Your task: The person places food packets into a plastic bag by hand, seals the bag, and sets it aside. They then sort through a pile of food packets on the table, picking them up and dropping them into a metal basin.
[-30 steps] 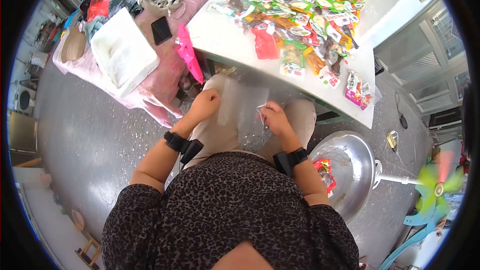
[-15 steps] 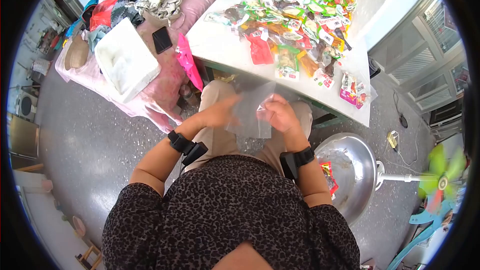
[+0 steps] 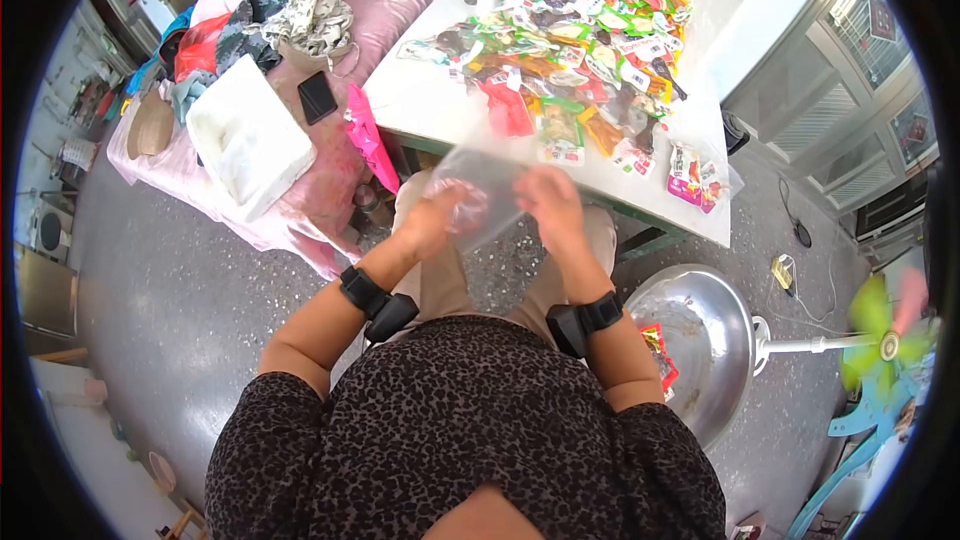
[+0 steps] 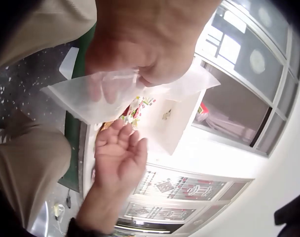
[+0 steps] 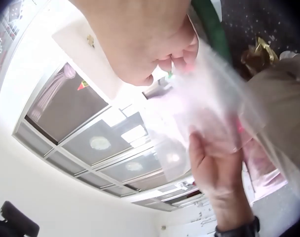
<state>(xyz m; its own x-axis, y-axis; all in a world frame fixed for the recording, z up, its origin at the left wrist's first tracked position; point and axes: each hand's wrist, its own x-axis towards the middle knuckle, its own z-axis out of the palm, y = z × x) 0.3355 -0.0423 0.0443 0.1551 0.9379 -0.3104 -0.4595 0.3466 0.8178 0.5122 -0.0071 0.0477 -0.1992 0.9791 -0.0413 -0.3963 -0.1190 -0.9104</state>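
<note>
My left hand (image 3: 430,223) grips a clear plastic bag (image 3: 495,205) above my lap, near the table's front edge. In the right wrist view the bag (image 5: 214,91) is a thin, see-through film spread across the left hand (image 5: 216,170). Just right of the bag is my right hand (image 3: 552,208), somewhat blurred, with nothing held in it. The left wrist view shows that hand (image 4: 118,158) palm up, its fingers loosely bent and apart from the film.
Many colourful snack packets (image 3: 590,30) lie heaped on the white table (image 3: 420,105). To the right stand a large metal basin (image 3: 715,340) with a red packet (image 3: 660,355) in it and a spinning fan (image 3: 888,345). A white foam box (image 3: 250,140) and a phone (image 3: 317,98) rest on pink cloth.
The clear bag has gone from the right hand into the left hand's grip. Its film has swung up toward the table edge, and the right hand has let go and loosened.
</note>
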